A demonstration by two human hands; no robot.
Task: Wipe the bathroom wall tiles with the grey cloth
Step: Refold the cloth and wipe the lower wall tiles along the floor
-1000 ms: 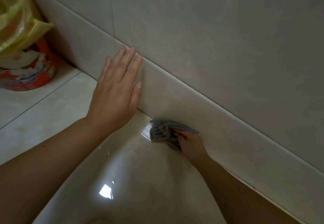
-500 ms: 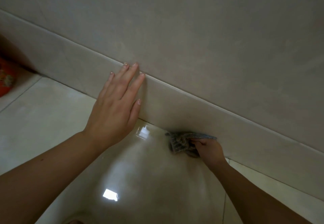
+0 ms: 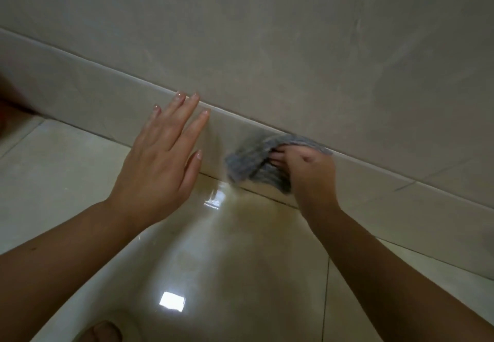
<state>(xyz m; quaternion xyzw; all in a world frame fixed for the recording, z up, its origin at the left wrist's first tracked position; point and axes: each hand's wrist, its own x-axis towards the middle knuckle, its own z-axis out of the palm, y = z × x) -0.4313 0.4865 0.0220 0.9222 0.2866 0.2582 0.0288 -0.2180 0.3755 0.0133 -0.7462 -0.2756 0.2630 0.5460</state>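
Head view: the left hand is spread open, fingers straight and close together, thumb out to the side. It lies flat against the low beige skirting band of wall tile, with the fingertips reaching the band's upper edge, where the large matt beige wall tiles begin.

Just beside it to the right, apart from it, the right hand is clenched round the crumpled grey ribbed cloth, fingers curled into the folds and thumb on top. The cloth is bunched against the same skirting band; its top edge touches the seam with the big tile above and its lower part hangs near the joint with the floor. The cloth's left side is blurred.

Both bare forearms come in from the bottom corners. Below them lies the glossy cream tiled floor, with bright reflections. Bare toes show at the bottom edge. A dark reddish blur sits at the far left; I cannot tell what it is.
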